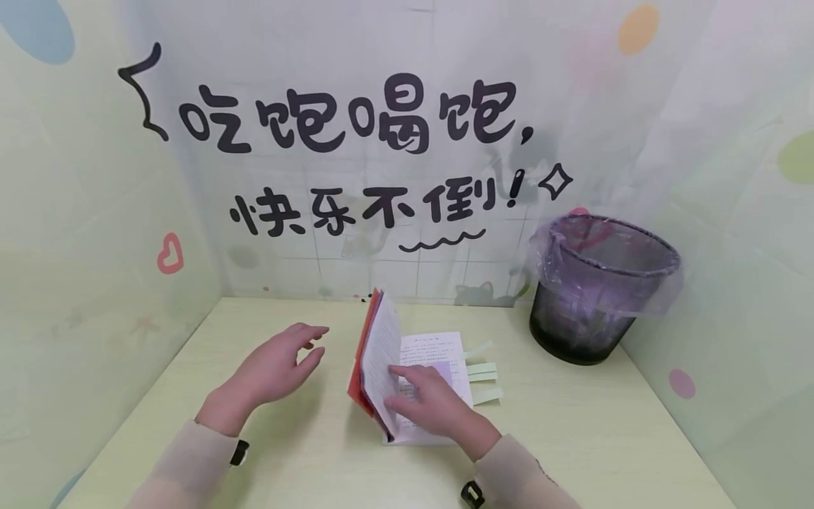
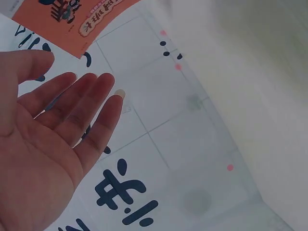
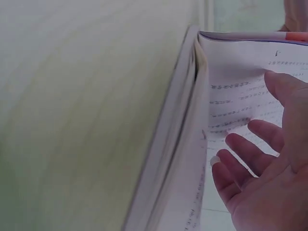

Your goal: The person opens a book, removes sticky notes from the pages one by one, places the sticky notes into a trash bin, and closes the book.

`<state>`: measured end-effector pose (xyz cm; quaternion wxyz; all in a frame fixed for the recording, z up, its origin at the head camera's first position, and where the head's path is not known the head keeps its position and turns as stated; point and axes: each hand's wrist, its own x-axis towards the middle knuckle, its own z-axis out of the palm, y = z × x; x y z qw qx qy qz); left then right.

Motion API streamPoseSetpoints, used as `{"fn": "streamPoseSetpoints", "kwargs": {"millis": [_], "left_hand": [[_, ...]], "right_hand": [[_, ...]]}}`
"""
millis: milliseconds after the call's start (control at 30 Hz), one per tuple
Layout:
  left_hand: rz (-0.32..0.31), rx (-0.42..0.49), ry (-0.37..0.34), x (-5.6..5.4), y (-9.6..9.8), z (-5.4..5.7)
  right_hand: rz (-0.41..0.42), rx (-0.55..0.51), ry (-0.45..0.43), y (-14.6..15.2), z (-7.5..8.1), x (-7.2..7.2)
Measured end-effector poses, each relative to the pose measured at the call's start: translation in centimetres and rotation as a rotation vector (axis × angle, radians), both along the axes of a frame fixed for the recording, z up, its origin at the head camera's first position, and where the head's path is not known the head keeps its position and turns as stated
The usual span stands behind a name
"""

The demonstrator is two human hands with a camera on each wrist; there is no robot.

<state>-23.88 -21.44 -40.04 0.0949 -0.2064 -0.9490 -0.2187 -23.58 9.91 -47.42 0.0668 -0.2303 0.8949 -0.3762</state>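
The book, spine running front to back, lies half-open on the table. The right hand (fingers spread, just right of the raised half) is nearer; the left hand, relaxed, holds nothing.

A black waste bin lined with a purple bag stands on the table; left of the bin, black Chinese lettering crosses a pale backdrop.
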Motion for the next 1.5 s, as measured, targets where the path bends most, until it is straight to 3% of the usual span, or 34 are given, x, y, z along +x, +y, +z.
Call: {"fn": "streamPoseSetpoints", "kwargs": {"millis": [367,633,800,1067,1333,1500], "left_hand": [[-0.007,0.004,0.013,-0.3,0.8,2.4],[-0.044,-0.007,0.011,-0.7,2.2,2.4],[-0.067,-0.037,-0.035,-0.9,3.4,2.0],[-0.085,-0.089,-0.151,-2.1,6.3,0.1],[-0.112,-0.085,-0.349,-3.6,7.9,-3.4],[-0.153,-0.089,-0.412,-4.0,8.3,-4.8]], "right_hand": [[0.017,0.127,0.020,-0.3,-0.7,0.4],[0.010,0.244,0.055,-0.9,-0.8,0.5],[0.005,0.301,0.076,-1.4,-1.0,0.5],[0.002,0.336,0.102,-1.8,-1.0,0.5],[-0.005,0.353,0.117,-2.0,-1.2,0.5],[-0.008,0.362,0.119,-2.2,-1.1,0.6]]}}
